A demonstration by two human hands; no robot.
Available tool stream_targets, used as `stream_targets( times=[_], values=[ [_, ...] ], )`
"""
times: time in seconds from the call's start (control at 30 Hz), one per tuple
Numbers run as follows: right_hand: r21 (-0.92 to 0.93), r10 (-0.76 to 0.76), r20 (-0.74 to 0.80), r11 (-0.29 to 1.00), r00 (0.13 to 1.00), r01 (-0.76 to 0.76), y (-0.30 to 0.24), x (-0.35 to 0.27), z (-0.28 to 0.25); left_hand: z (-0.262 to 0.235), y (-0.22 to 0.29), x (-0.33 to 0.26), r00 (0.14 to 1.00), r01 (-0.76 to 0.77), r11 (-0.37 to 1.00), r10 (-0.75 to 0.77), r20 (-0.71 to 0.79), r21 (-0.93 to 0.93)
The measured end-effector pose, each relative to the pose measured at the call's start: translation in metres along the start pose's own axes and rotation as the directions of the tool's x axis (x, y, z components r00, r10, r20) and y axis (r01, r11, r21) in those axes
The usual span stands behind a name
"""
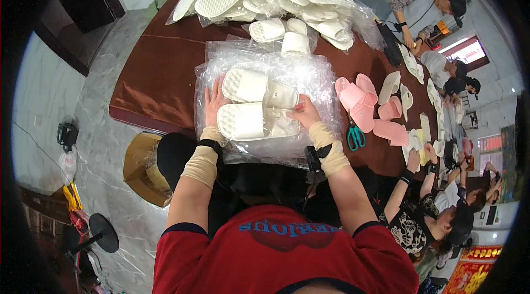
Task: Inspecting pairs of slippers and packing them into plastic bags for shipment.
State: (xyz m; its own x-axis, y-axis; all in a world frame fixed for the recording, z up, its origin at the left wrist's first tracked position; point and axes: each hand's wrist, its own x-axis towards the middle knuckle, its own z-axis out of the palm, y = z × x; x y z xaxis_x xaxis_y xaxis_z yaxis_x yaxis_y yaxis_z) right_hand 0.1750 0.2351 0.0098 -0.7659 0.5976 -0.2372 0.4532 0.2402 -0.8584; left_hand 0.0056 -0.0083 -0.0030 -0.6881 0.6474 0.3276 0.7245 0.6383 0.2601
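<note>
A pair of white slippers (pixel 249 121) lies side by side on a stack of clear plastic bags (pixel 320 81), straps toward the left. Clear film seems to cover their right ends. My left hand (pixel 215 104) rests flat at the left ends of the slippers, fingers stretched away from me. At the right ends, my right hand (pixel 305 113) has thumb and fingers pressed together at the slipper's edge; it seems to pinch the clear film there. Both wrists wear beige wraps and black bands.
A heap of bagged white slippers (pixel 221 0) covers the table's far side. To the right lie pink slippers (pixel 358 107) and teal-handled scissors (pixel 356 137). A cardboard box (pixel 132 168) stands on the floor at left. Co-workers' hands (pixel 422 156) handle slippers along the right.
</note>
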Motion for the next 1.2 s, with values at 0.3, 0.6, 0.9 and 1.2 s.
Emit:
stream_targets(
  times=[0.3,0.6,0.9,1.2],
  values=[
    [0.221,0.051,0.082,0.973,0.995,-0.068,-0.010,0.000,0.000,0.013,-0.012,-0.005,0.996,-0.061,0.998,0.062,-0.071,0.012],
    [0.304,-0.061,0.291,0.952,0.955,-0.032,-0.029,-0.016,-0.027,0.011,-0.010,-0.004,0.999,-0.038,0.988,0.043,-0.029,0.147],
    [0.299,-0.173,0.393,0.953,0.903,0.053,0.011,-0.006,-0.025,0.009,-0.018,0.002,0.999,-0.005,0.999,0.003,-0.048,-0.031],
    [0.352,-0.139,0.369,0.936,0.919,0.000,0.007,-0.010,-0.028,-0.074,0.025,0.013,0.945,-0.145,0.864,-0.022,-0.325,-0.482]
  ],
)
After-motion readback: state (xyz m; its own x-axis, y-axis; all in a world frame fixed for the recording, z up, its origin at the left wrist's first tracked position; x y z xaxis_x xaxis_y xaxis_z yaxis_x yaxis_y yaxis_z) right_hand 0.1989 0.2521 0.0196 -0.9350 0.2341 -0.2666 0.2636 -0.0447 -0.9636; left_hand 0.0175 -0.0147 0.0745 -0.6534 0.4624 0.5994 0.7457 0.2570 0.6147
